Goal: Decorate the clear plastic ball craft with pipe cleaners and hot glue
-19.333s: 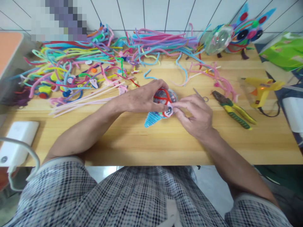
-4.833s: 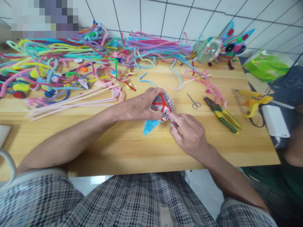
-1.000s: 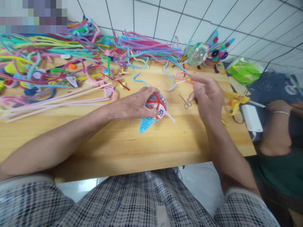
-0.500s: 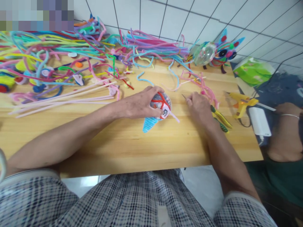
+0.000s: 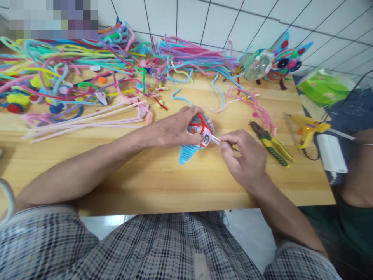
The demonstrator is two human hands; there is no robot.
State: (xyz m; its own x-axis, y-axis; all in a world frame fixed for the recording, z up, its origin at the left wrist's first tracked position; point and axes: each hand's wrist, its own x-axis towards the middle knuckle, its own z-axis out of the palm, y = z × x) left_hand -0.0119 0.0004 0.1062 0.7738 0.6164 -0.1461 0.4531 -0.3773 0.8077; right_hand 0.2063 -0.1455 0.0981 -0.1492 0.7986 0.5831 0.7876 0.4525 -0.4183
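The right hand [image 5: 244, 157] partly hides the small scissors [image 5: 215, 138].

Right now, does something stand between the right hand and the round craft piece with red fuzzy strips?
Nothing visible blocks the way. The right hand holds small metal scissors, and their tips are at the round craft piece. Only a pale pink fuzzy strip sticks out there, beside the blades.
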